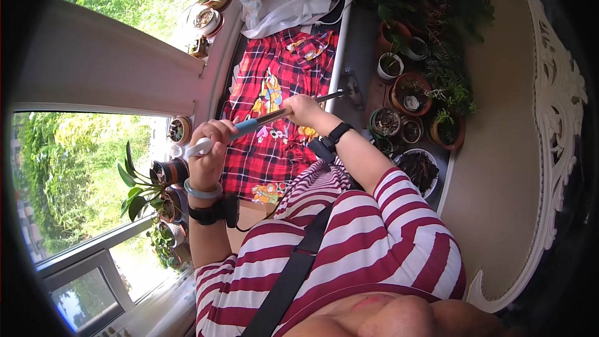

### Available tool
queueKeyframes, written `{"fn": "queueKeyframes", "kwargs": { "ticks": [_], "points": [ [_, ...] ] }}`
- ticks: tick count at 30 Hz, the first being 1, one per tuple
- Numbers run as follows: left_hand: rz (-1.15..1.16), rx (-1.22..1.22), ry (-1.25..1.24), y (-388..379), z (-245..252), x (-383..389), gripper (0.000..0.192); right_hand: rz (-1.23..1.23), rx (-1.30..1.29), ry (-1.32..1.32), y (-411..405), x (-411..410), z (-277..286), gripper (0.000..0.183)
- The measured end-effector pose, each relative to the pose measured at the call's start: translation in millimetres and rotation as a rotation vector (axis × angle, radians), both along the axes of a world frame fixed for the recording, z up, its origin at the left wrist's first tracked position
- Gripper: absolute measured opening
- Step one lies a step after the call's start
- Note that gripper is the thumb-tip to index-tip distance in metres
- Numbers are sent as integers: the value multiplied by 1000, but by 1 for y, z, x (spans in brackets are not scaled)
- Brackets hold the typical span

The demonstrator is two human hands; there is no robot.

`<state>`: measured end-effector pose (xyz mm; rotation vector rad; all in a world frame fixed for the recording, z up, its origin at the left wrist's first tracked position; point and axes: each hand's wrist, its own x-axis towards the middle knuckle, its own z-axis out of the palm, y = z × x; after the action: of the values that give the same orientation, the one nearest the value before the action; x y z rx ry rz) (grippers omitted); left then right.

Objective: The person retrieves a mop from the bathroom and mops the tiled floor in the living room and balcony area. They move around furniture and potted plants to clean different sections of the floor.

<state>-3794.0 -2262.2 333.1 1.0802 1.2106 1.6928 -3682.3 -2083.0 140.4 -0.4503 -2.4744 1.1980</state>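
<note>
A long pole with a white end cap, a blue grip (246, 127) and a metal shaft slants across the view in front of me. My left hand (210, 142) is closed around its white and blue end. Further along, my right hand (303, 111) holds the metal shaft. The pole's far end reaches over a white rail towards a small bracket-like fitting (354, 89); whether they touch I cannot tell. Below both hands lies red plaid fabric (262, 150) with cartoon figures.
Potted plants crowd the right side, among them a terracotta pot (411, 93) and a white pot (390, 66). More pots line the windowsill at left, including a black pot (169, 172). A white curtain (295, 0) hangs at the top. A carved white frame (545, 117) stands far right.
</note>
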Motion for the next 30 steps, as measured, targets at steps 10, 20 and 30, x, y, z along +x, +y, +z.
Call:
{"fn": "queueKeyframes", "kwargs": {
  "ticks": [10,20,30],
  "points": [
    [291,-66,-204,-12,-50,10,22,213,137,-41,25,-23,-52,22],
    [328,-267,-203,32,-110,38,25,231,243,-29,104,-13,-102,34],
    [206,-392,-139,123,-155,57,12,-16,257,-107,208,-2,-142,29]
  ]
}}
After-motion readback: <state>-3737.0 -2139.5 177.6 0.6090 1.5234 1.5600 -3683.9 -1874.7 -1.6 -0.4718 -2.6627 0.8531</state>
